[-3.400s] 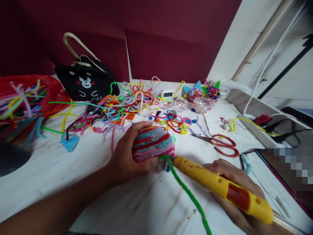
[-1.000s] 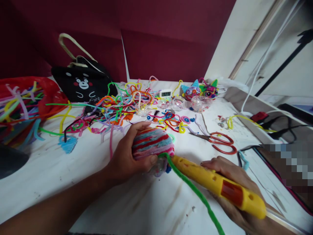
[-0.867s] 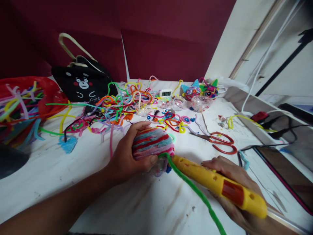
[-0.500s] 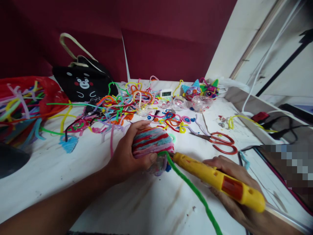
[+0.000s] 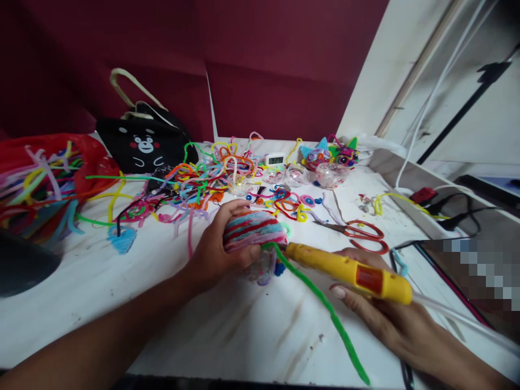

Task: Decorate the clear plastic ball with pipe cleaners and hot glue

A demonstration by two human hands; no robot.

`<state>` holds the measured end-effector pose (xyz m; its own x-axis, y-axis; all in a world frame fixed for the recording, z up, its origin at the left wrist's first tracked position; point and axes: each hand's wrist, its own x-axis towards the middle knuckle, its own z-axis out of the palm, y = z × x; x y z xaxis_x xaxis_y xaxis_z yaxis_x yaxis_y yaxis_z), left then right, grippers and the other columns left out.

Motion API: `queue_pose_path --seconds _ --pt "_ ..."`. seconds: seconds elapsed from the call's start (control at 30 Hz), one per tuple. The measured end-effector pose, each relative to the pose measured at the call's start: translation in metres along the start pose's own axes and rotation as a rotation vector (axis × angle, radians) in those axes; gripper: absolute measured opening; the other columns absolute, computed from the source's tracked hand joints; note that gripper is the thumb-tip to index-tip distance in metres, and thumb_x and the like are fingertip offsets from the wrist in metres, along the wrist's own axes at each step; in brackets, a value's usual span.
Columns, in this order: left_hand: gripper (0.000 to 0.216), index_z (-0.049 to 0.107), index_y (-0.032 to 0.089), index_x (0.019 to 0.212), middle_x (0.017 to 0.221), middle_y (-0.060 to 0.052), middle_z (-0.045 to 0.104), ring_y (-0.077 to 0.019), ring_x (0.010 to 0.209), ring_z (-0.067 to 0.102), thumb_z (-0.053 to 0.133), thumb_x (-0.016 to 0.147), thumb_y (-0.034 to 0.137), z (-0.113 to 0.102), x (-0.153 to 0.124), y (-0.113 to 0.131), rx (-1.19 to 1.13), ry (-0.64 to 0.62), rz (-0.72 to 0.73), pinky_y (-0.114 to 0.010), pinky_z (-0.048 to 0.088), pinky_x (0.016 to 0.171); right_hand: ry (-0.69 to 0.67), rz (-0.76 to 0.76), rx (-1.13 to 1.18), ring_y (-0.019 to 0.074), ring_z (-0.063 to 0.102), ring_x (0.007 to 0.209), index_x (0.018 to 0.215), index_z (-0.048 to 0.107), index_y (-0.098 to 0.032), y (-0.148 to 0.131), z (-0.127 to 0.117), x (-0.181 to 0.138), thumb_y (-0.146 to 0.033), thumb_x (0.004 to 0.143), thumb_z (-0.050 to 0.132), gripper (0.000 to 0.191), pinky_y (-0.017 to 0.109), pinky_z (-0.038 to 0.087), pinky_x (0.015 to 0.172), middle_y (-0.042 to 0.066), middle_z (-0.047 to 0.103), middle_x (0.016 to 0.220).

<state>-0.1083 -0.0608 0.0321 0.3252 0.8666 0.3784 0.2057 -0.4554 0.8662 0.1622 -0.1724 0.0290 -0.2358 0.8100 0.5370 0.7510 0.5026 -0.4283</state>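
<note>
My left hand [image 5: 225, 244] is closed around a clear ball [image 5: 260, 271] whose upper part is covered in striped pipe cleaners [image 5: 255, 227] of red, pink, blue and orange. Its thumb presses beside the end of a green pipe cleaner [image 5: 325, 303], which trails down to the right over the table. In my right hand [image 5: 377, 309] is a yellow glue gun [image 5: 349, 273] with a clear glue stick [image 5: 455, 311] poking out of its back. The nozzle meets the ball's side close to the green end; the exact contact is hidden.
Orange-handled scissors [image 5: 365, 235] lie to the right, near a tablet-like device [image 5: 467, 276]. A tangle of pipe cleaners [image 5: 203, 179], a small digital clock [image 5: 275, 160] and clear shells [image 5: 331, 176] fill the back. A black bag [image 5: 142, 143] and a red bag [image 5: 93, 162] stand left.
The glue gun's rear has swung up and left in view, and my right thumb now shows below it. My left hand still grips the ball; the view has shifted slightly.
</note>
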Motion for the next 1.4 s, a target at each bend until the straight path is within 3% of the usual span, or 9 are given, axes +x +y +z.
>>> queue_pose_path --seconds 0.13,0.33,0.53,0.67,0.77,0.87,1.0,1.23,1.4 --pt "0.068 0.047 0.024 0.126 0.123 -0.007 0.064 -0.0281 0.11 0.064 0.075 0.067 0.044 -0.002 0.004 0.005 -0.069 -0.009 -0.106 -0.036 0.056 0.088 -0.078 0.322 0.244 0.0203 0.067 0.07 0.102 0.068 -0.023 0.004 -0.01 0.005 -0.043 0.088 0.061 0.025 0.028 0.053 0.051 0.006 0.072 0.089" --pt "0.066 0.047 0.022 0.125 0.106 -0.004 0.068 -0.0232 0.086 0.069 0.074 0.068 0.043 -0.005 0.007 0.007 -0.078 0.034 -0.168 -0.03 0.055 0.069 -0.311 0.751 0.389 0.0095 0.043 0.044 0.075 0.062 -0.018 0.015 -0.022 0.02 -0.061 0.072 0.07 0.044 0.022 0.033 0.038 -0.003 0.051 0.055" --pt "0.071 0.044 0.023 0.128 0.113 -0.005 0.067 -0.0245 0.092 0.069 0.076 0.068 0.044 -0.007 0.006 0.007 -0.094 0.009 -0.16 -0.03 0.056 0.073 -0.489 0.802 0.358 0.0105 0.047 0.05 0.071 0.056 -0.019 0.038 -0.01 0.02 -0.064 0.073 0.067 0.046 0.024 0.033 0.046 -0.001 0.058 0.059" --pt "0.073 0.043 0.023 0.129 0.113 -0.006 0.067 -0.0243 0.092 0.069 0.076 0.068 0.044 -0.008 0.006 0.006 -0.085 0.001 -0.153 -0.031 0.056 0.076 -0.498 0.618 -0.119 0.0144 0.054 0.051 0.071 0.062 -0.02 0.05 -0.012 0.018 -0.057 0.082 0.057 0.039 0.026 0.033 0.048 0.001 0.062 0.059" --pt "0.075 0.043 0.022 0.13 0.115 -0.007 0.066 -0.0262 0.097 0.068 0.076 0.067 0.048 -0.008 0.005 0.005 -0.057 -0.008 -0.142 -0.033 0.056 0.081 -0.363 0.407 -0.377 0.0182 0.063 0.059 0.084 0.068 -0.021 0.039 -0.012 0.021 -0.042 0.087 0.054 0.025 0.029 0.043 0.054 0.004 0.068 0.07" --pt "0.077 0.045 0.021 0.129 0.122 -0.01 0.063 -0.0306 0.11 0.063 0.076 0.065 0.051 -0.007 0.004 0.004 0.003 0.004 -0.124 -0.038 0.054 0.089 -0.169 -0.003 -0.322 0.0181 0.067 0.079 0.109 0.064 -0.019 0.01 -0.005 0.032 -0.03 0.095 0.05 0.023 0.029 0.051 0.068 0.009 0.069 0.098" --pt "0.077 0.045 0.021 0.13 0.126 -0.011 0.06 -0.0327 0.122 0.056 0.075 0.066 0.053 -0.006 0.002 0.005 0.053 0.012 -0.076 -0.042 0.051 0.096 0.019 -0.387 -0.336 0.0208 0.064 0.09 0.123 0.056 -0.011 -0.028 0.011 0.053 -0.019 0.097 0.048 0.028 0.033 0.051 0.075 0.013 0.068 0.101" --pt "0.073 0.044 0.02 0.127 0.126 -0.011 0.061 -0.0317 0.121 0.058 0.074 0.066 0.047 -0.006 0.0 0.012 0.08 0.0 -0.045 -0.039 0.054 0.094 0.074 -0.602 -0.407 0.0218 0.058 0.079 0.111 0.062 -0.002 -0.046 0.027 0.066 -0.008 0.096 0.047 0.022 0.036 0.047 0.066 0.012 0.068 0.083" --pt "0.07 0.044 0.02 0.127 0.122 -0.011 0.062 -0.0313 0.116 0.06 0.072 0.067 0.044 -0.004 0.0 0.01 0.109 -0.02 -0.033 -0.038 0.054 0.091 0.072 -0.58 -0.476 0.0217 0.054 0.074 0.102 0.065 -0.002 -0.051 0.031 0.061 -0.008 0.094 0.049 0.019 0.036 0.043 0.06 0.012 0.067 0.08"
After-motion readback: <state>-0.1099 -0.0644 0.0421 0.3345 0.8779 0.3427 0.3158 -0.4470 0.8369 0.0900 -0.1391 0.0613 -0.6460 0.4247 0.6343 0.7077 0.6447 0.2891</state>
